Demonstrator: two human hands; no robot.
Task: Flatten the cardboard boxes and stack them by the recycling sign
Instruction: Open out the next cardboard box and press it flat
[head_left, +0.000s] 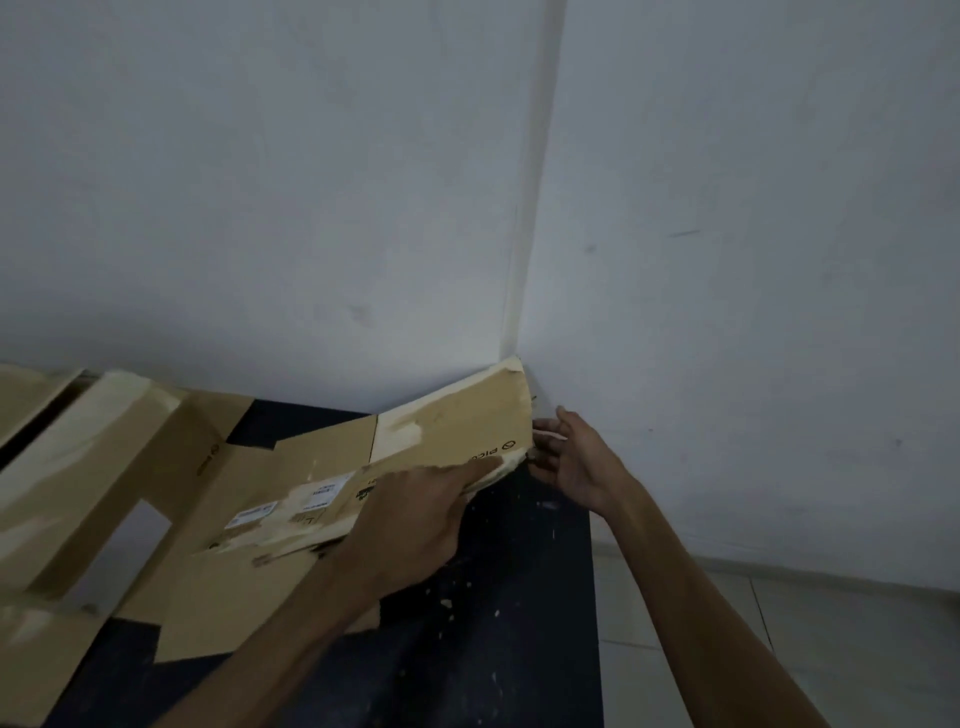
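Several flattened cardboard sheets (171, 499) already lie on the dark mat (498, 597) by the wall, spreading left. At the far corner, the left hand (415, 514) presses flat-fingered on the top piece (452, 431) while the right hand (569, 457), fingers loosely spread, steadies its edge. No recycling sign shows, so I can't judge placement; squaring up remains.

Bare room corner: white walls (311, 182), tiled floor (831, 649)
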